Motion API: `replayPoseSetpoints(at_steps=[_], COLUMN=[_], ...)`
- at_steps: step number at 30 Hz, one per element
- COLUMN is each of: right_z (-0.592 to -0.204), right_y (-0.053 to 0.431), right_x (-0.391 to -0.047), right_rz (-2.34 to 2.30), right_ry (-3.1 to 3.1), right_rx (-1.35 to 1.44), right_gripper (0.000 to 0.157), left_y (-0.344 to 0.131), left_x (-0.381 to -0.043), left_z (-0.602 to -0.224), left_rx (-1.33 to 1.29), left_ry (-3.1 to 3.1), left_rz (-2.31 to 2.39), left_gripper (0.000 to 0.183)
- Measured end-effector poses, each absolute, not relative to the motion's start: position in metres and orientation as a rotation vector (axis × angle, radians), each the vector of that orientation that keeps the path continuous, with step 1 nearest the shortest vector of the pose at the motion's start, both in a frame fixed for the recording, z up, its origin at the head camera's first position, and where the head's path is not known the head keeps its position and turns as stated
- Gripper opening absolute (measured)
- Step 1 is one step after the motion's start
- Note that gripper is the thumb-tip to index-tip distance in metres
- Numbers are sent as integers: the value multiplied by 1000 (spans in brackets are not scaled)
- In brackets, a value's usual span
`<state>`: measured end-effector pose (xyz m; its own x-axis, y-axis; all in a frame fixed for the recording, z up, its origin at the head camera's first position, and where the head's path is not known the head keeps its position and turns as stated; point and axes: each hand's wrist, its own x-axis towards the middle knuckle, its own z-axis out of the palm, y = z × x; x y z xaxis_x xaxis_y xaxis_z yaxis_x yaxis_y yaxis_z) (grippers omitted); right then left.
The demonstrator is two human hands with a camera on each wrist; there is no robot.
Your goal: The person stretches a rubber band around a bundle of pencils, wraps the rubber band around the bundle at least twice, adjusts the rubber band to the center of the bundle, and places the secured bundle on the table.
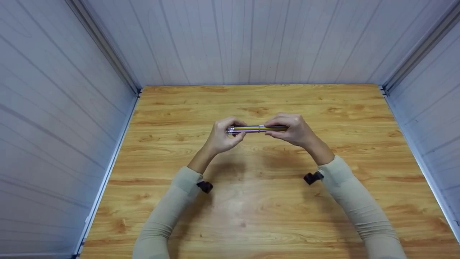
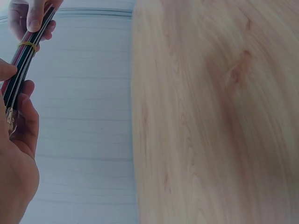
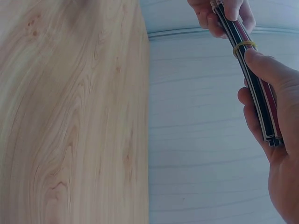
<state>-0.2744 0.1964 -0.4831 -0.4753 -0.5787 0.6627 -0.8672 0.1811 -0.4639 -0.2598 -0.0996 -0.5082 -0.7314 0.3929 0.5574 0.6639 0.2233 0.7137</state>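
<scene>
Between both hands, above the table, a bundle of pencils [image 1: 251, 128] lies level from left to right. Its pencils are dark, striped and coloured, with silvery metal ends [image 1: 230, 130] on the left side. A yellow rubber band [image 3: 244, 45] circles the bundle near its middle. My left hand [image 1: 223, 136] grips the end with the metal caps between thumb and fingers. At the other end, my right hand [image 1: 291, 130] pinches the pencils, its thumb close to the band in the right wrist view. The palms partly hide both ends.
Below the hands spreads a wood-grain table [image 1: 237, 208]. Pale panel walls [image 1: 230, 43] enclose it at the back and both sides. A small black camera [image 1: 205, 186] sits on the left wrist, and another black camera [image 1: 312, 177] on the right.
</scene>
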Motion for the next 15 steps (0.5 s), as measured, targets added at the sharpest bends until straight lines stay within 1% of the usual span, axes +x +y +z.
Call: replayPoseSetpoints(at_steps=[9, 15], right_z=[-479, -495], right_y=[198, 204], right_x=[-289, -300], right_rz=[1252, 1353], right_ry=[-2158, -2265], right_rx=[1263, 1145], right_gripper=[27, 25], left_y=[-93, -95], left_x=[-278, -288], left_z=[-499, -509], left_rx=[-958, -886], left_ry=[-2302, -2392], left_rz=[-1536, -1544], left_gripper=[19, 22])
